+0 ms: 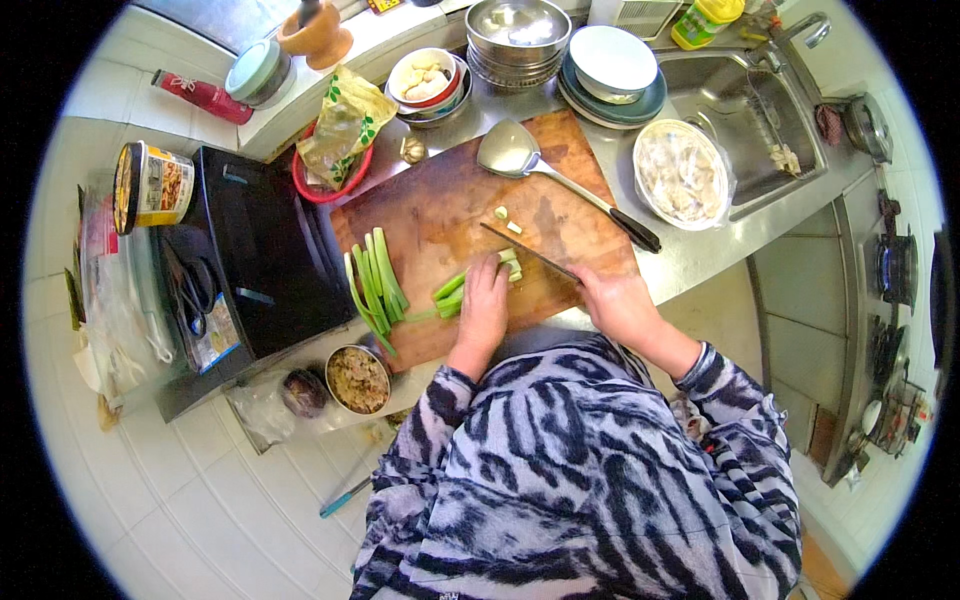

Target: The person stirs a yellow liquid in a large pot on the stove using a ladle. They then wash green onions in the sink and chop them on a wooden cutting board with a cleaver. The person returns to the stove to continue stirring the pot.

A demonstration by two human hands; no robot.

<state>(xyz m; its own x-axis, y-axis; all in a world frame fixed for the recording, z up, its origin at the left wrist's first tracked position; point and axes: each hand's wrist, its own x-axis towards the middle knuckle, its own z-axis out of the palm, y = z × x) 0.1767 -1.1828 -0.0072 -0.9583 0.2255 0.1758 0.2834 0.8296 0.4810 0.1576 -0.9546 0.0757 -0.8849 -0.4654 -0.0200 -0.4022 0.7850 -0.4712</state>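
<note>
On a wooden cutting board [442,196], my left hand [486,300] presses down a bunch of green stalks [452,295]. The stalks' pale cut ends stick out to the right of my fingers. My right hand [616,300] grips a kitchen knife [536,255], seen almost edge-on, its blade just right of those ends. Two small cut pieces [508,220] lie beyond the blade. More green stalks [377,285] rest at the board's left side. A metal wok spatula [517,151] with a black handle end lies across the board's far right part.
A metal bowl of chopped food [358,379] stands left of my body. Behind the board are a red basket [337,196], a garlic bulb [412,149], stacked bowls [517,34] and plates [568,101]. A plastic-covered bowl [681,174] stands by the sink [750,180]. A lit gas burner [892,268] is far right.
</note>
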